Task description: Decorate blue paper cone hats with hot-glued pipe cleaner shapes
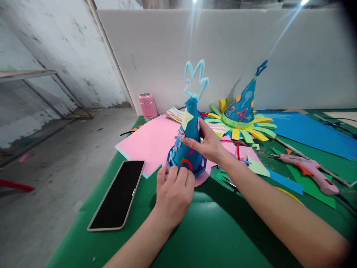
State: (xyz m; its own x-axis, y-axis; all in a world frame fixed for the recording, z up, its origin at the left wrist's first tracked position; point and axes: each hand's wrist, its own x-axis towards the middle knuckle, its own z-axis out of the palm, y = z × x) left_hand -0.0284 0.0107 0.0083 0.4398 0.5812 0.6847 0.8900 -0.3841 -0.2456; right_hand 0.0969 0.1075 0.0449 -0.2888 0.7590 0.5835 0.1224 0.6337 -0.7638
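1. Head view: the blue cone hat point(192, 128) stood nearly upright between the hands, star point(186, 118) and looped topper point(203, 70) already on.
2. Left hand point(175, 193) gripped its front brim; right hand point(208, 143) clasped its side. Whether the brim was fully fixed couldn't be told.
3. Beyond the right hand sat a fringed second hat point(242, 108).
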